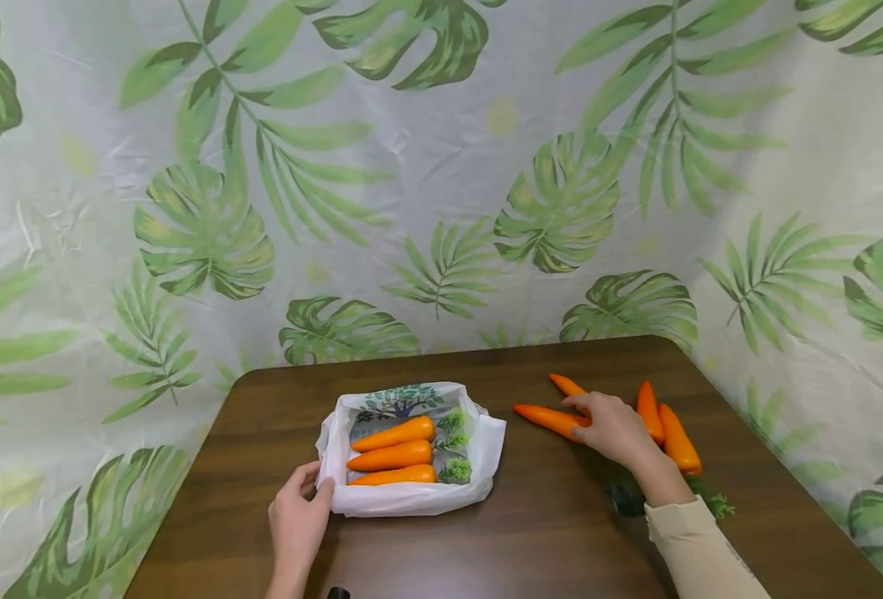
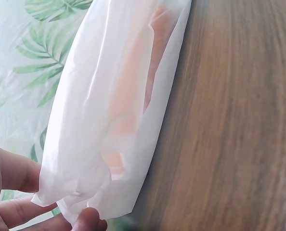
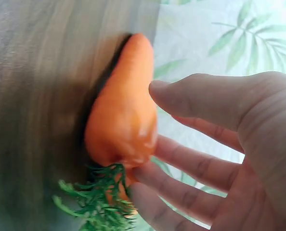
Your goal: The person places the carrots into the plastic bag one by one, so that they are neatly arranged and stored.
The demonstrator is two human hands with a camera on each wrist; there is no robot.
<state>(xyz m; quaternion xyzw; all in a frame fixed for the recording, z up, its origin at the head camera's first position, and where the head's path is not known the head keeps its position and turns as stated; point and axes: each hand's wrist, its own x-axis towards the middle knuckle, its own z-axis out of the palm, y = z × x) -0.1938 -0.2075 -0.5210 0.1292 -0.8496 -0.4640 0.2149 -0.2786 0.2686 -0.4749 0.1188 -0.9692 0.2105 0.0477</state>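
Note:
A white bag [image 1: 411,502] with a tree print lies with its mouth opened wide, and three orange carrots [image 1: 389,457] with green tops rest in it side by side. My left hand [image 1: 300,516] pinches the bag's left corner; fingers and thumb surround that corner in the left wrist view. On the right, my right hand [image 1: 617,428] is over two carrots [image 1: 549,418] whose tips point left, partly covering them. In the right wrist view, its fingers are spread loosely beside a carrot [image 3: 123,115] with a leafy green top [image 3: 95,202], the thumb tip right at its side.
Two more carrots [image 1: 679,439] lie beyond my right wrist, near the right edge of the brown wooden table [image 1: 546,532]. A hanging sheet with a leaf pattern [image 1: 441,166] stands behind the table. Dark wrist gear [image 1: 624,499] shows below the right hand.

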